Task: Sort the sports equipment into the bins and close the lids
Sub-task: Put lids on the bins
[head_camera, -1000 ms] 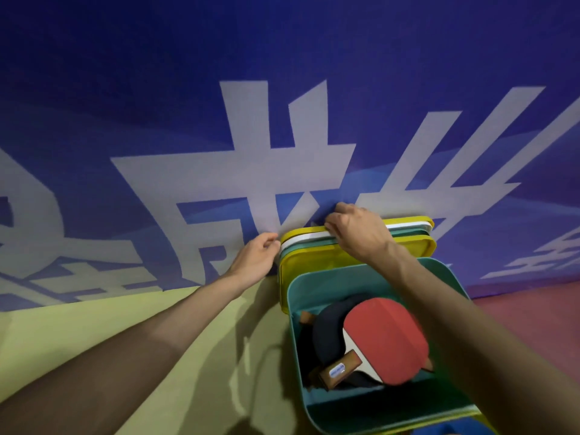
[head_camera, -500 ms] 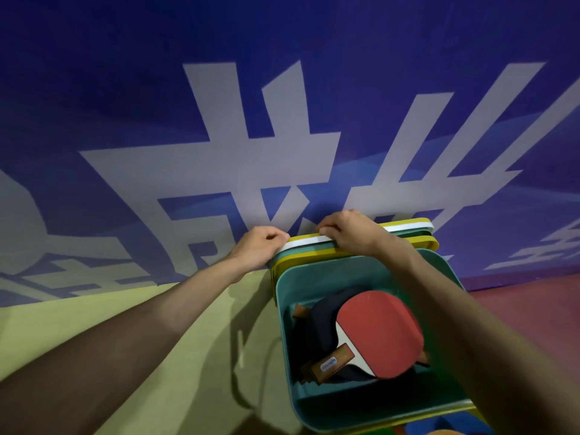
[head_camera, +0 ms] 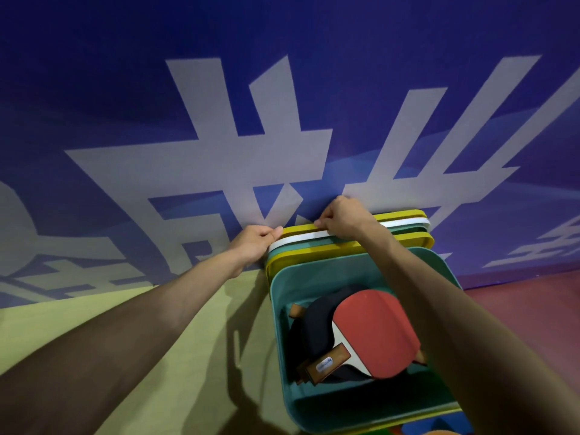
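Note:
An open teal bin [head_camera: 284,312] stands on the floor and holds table tennis paddles, a red-faced paddle [head_camera: 376,331] lying over a dark one [head_camera: 314,328]. Behind the bin, several lids lean against the blue wall: yellow, white [head_camera: 301,239], teal and yellow [head_camera: 417,239]. My left hand [head_camera: 255,243] grips the left ends of the lids, thumb on the top edge. My right hand [head_camera: 343,219] grips the top edges of the back lids near the middle, fingers curled over them.
A blue wall banner [head_camera: 251,152] with large pale characters rises right behind the lids. The floor is yellow-green [head_camera: 175,372] on the left and reddish [head_camera: 527,309] on the right. Bits of other coloured objects show at the bottom right edge.
Both hands stayed on the lid edges; the left hand closed in on the left corner of the stack. The view drifted slightly, so the bin sits a little lower and closer.

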A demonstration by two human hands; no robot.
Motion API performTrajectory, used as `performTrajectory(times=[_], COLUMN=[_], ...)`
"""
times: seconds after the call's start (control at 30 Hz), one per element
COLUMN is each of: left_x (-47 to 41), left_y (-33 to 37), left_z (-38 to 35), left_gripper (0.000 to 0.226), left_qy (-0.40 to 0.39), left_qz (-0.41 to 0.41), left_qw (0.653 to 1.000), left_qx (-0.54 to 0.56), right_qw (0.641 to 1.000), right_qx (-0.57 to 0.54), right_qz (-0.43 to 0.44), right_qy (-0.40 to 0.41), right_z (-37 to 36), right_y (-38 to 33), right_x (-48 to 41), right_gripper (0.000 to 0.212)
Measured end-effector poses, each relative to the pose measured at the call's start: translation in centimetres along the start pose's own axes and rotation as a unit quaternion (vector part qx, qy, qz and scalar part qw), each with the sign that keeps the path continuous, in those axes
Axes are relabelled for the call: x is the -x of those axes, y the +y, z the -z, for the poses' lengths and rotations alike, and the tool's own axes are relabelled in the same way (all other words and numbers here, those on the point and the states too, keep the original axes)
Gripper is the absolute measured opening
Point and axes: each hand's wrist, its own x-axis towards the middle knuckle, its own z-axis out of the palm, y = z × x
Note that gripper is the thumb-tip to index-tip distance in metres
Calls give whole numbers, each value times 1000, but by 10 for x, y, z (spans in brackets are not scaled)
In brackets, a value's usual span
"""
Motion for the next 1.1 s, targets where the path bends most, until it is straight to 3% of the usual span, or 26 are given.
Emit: performTrajectory(times=[0.17,0.43,0.63,0.77,0.9,1.0,1.1], left_x=[-1,11,21,43,75,103,125], left_y=[-2,-2,3,13,19,17,5], left_z=[-8,-4,18,29,50,74,102], left_gripper=[32,35,48,34,47,65,48], left_qy=[48,92,92,152,192,139,130], left_qz=[-35,-96,-101,-41,92,192,210], left_qw=[998,991,988,969,921,833,759], left_qx=[-9,-24,73,191,325,500,602], right_qw=[997,995,988,978,964,953,940], right_qx=[6,60,79,92,117,126,142], right_qz=[58,74,107,129,172,214,253], right_qy=[-48,19,77,138,165,173,179], right_z=[6,8,28,35,37,36,31], right_y=[6,1,-19,-44,-79,-112,-147], right_x=[10,11,27,44,64,79,96], right_gripper=[27,24,21,26,19,16,15])
